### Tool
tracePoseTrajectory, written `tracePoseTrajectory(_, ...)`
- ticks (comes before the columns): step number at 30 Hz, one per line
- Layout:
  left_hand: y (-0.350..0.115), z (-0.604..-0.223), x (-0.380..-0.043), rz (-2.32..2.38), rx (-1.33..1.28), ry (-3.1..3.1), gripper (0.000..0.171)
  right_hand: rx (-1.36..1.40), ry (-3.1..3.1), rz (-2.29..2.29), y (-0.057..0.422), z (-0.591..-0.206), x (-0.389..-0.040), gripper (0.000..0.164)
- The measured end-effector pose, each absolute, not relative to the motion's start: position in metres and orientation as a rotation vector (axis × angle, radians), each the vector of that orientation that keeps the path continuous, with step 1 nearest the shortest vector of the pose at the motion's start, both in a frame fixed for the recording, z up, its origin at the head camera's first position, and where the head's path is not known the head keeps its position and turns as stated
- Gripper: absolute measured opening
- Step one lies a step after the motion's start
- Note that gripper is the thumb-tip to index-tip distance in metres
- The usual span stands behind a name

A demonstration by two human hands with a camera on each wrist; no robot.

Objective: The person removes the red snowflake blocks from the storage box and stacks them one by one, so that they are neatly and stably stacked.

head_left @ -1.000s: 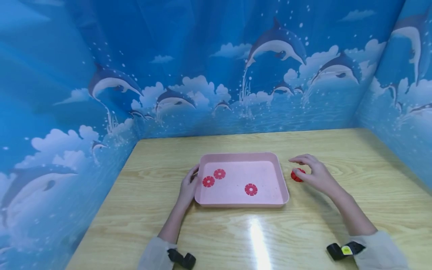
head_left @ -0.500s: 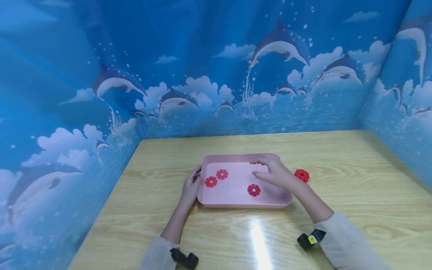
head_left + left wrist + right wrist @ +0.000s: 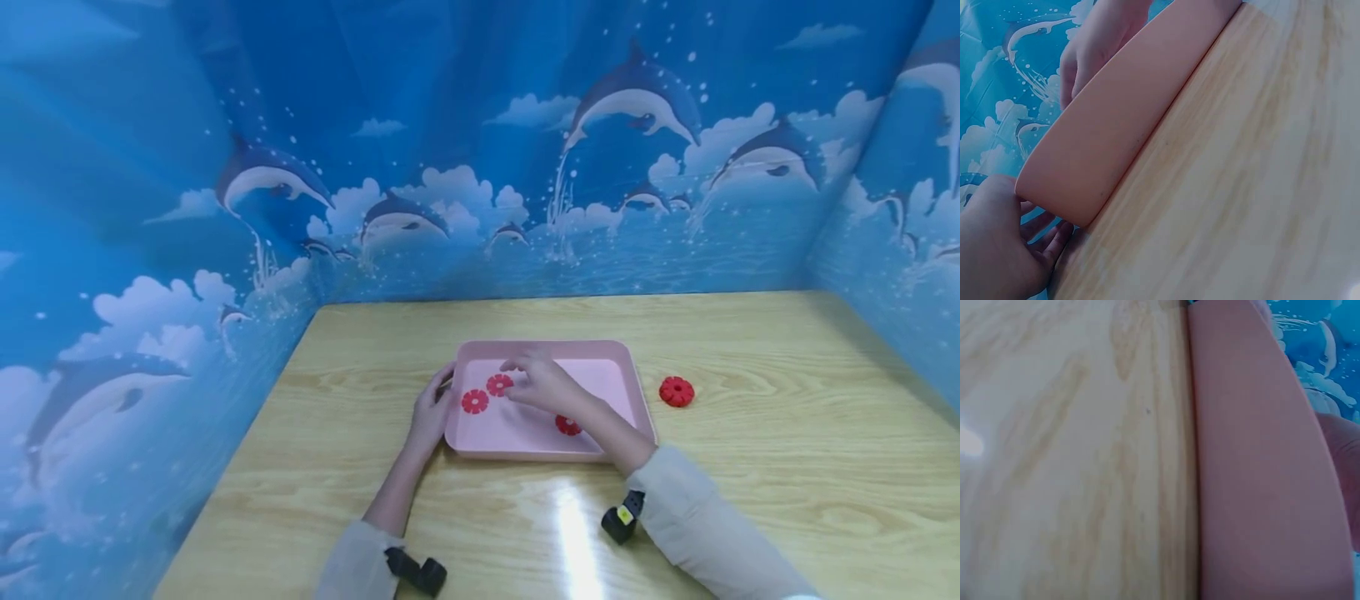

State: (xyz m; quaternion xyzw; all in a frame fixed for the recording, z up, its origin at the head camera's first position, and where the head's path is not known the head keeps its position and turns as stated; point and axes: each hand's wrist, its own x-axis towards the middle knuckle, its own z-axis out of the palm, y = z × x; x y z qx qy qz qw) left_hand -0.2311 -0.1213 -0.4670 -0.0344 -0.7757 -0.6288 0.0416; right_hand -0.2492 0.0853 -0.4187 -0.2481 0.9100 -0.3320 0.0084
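A blue backdrop (image 3: 450, 125) printed with leaping dolphins and white clouds is hanging behind and along both sides. In front, a pale wood-grain surface (image 3: 300, 467) is spreading out. Near its middle, a shallow pink rectangular tray (image 3: 525, 456) is lying flat.

A person is reaching in from the near side, the pale right sleeve (image 3: 697, 525) and left sleeve (image 3: 360, 562) both showing. The right hand (image 3: 547, 387) is hovering over the tray's floor; its grip is standing open, thumb and fingers parted beside a red disc, and whether they are touching it cannot be told. The left hand (image 3: 430, 412) is resting against the outside of the tray's left end, its grip loose, fingers relaxed along the wall.

Black devices are sitting at the left wrist (image 3: 416, 572) and right wrist (image 3: 624, 518). A thick red notched piece (image 3: 677, 392) is lying on the surface, just right of the tray. Inside the tray, three flat red notched discs are lying: a near-left disc (image 3: 475, 402), a neighbouring disc (image 3: 498, 384) by the right fingertips, and a third disc (image 3: 568, 426), which the right forearm is partly hiding.
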Motion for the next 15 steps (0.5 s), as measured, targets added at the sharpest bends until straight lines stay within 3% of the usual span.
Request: tracePoseTrajectory(15, -0.121, -0.468, -0.233, -1.910, -0.091, -2.383, 0.042, -0.667, 2.984, -0.876, 0.070, -0.450, -0.258, 0.042)
